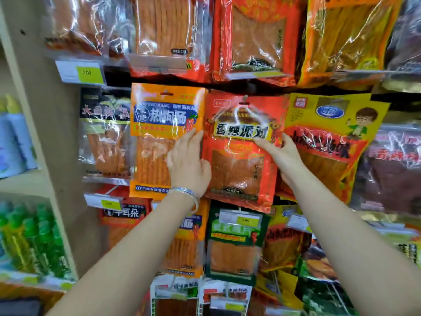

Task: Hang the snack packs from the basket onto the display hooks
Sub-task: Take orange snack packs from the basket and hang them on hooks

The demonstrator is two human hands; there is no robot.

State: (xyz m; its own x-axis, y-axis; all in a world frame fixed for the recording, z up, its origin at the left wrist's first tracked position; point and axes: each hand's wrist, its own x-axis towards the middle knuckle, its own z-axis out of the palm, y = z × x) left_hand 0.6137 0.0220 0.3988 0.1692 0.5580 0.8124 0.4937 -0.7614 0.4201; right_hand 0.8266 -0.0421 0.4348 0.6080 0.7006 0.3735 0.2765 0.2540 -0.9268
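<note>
Centre: red pack [241, 156], with a yellow band of black characters and a clear window onto orange-red strips. Left: orange pack [159, 142] with a blue banner. Right: yellow pack [330, 124] with a red flame pattern. Below: green pack [234, 245]. Price tag [88, 73] yellow-green; bracelet [186, 192] silver.

red pack [239, 156] at hook [245, 98] | left hand [189, 165], right hand [282, 153] pinch edges
</note>
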